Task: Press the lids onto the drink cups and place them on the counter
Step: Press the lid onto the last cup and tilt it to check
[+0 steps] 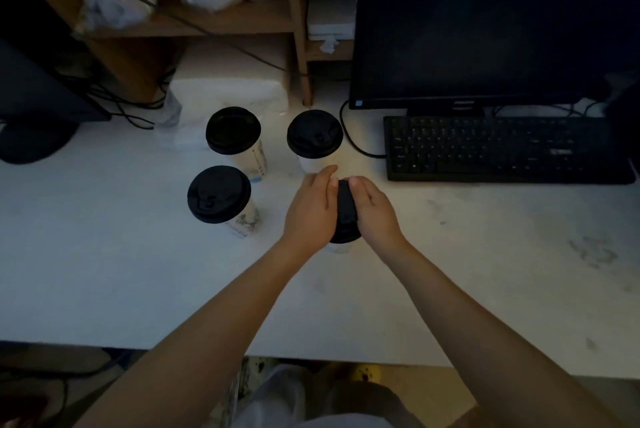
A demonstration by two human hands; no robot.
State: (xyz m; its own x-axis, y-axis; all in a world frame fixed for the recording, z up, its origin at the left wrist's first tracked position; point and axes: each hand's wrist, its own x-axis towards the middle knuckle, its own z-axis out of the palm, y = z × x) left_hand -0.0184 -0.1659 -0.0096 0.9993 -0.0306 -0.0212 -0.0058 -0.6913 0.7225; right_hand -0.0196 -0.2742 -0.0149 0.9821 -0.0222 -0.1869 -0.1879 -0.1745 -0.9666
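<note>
Three white paper cups with black lids stand on the white counter (pixel 104 271): one at the back left (pixel 233 130), one at the back right (pixel 314 134), one in front on the left (pixel 219 194). A fourth cup stands just right of centre, and only its black lid (pixel 346 209) and a sliver of white wall show between my hands. My left hand (pixel 311 209) lies over the lid's left side. My right hand (pixel 375 209) lies over its right side. Both palms rest on the lid, fingers curled over its rim.
A black keyboard (pixel 505 148) and a dark monitor (pixel 485 22) stand at the back right, with a cable looping toward the cups. A white box (pixel 228 95) sits behind the cups under wooden shelves (pixel 207 22) holding plastic bags. A dark object (pixel 34 141) lies at the far left.
</note>
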